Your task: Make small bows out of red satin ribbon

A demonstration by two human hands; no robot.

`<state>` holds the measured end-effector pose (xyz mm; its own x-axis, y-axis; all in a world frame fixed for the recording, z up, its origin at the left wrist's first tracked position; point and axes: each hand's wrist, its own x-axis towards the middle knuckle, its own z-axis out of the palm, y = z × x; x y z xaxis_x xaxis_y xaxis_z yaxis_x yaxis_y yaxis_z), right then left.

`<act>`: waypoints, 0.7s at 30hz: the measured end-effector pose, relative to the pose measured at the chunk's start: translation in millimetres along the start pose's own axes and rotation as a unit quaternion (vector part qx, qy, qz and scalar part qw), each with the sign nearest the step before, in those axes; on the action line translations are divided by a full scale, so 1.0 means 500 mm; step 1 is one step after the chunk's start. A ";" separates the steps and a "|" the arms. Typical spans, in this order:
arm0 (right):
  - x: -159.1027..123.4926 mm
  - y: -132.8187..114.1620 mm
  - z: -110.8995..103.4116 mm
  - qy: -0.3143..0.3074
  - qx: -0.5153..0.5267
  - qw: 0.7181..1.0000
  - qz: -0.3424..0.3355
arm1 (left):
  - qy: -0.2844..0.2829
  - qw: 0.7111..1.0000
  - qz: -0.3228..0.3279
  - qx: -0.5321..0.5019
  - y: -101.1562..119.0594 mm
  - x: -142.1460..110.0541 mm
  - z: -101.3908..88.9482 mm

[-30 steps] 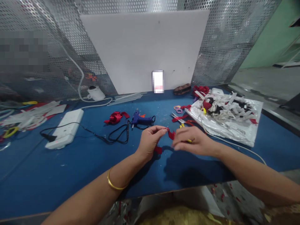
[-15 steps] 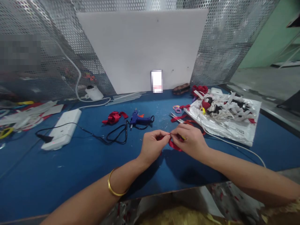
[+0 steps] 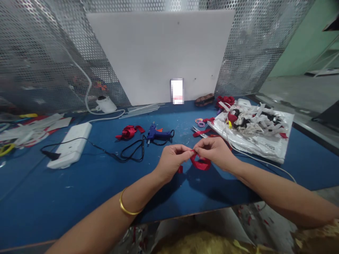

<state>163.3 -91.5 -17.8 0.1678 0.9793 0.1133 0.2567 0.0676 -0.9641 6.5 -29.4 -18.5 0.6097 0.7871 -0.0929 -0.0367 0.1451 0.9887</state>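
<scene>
Change at the red ribbon: a second ago the fingertips stood apart, the right hand blurred; now both hands meet at the top of the red ribbon (image 3: pixel 201 164), and a fuller loop shows below. That seems to mean the strip is steadied from both sides for close finger work.
Ribbon look: glossy, narrow and curved into a loop hanging beneath the pinch; how its ends meet is hidden by the fingers.
Ribbon place: held over the surface (image 3: pixel 92 197), right of the middle of its near edge.
Left hand (image 3: pixel 173 158): thumb and forefinger pinch the ribbon's top.
Right hand (image 3: pixel 218 151): thumb and forefinger grip the ribbon just beside the left fingertips.
Red piece (image 3: pixel 180 169): shows below the left hand; whether it belongs to the held ribbon, I cannot tell.
Scissors (image 3: pixel 202 135): just beyond the right hand, a red strip (image 3: pixel 198 134) lying across the blades.
Glue gun (image 3: pixel 160 135): beyond the left hand, on its side.
Red bundle (image 3: pixel 128 132): near the glue gun, toward the left edge.
Plastic bag (image 3: pixel 275 153): toward the right edge, with pale scraps (image 3: pixel 265 123) heaped on it.
Power strip (image 3: pixel 69 146): toward the left edge, black plug in it.
White board (image 3: pixel 161 56): upright at the far edge.
</scene>
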 end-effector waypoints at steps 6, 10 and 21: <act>0.008 -0.007 -0.019 0.006 0.004 1.000 -0.008 | -0.009 1.000 -0.009 -0.011 0.001 0.006 -0.008; 0.005 -0.011 -0.026 0.022 -0.135 0.979 -0.151 | 0.002 1.000 0.004 0.001 0.000 0.007 -0.009; 0.000 0.011 -0.018 0.002 -0.364 0.863 -0.352 | 0.011 0.998 0.004 0.060 -0.004 0.002 -0.002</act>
<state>173.2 -93.0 -21.2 -0.2707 0.7440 0.6109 0.8250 0.5064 -0.2511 6.4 -28.6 -20.6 0.5926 0.8009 -0.0859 0.0538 0.0670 0.9963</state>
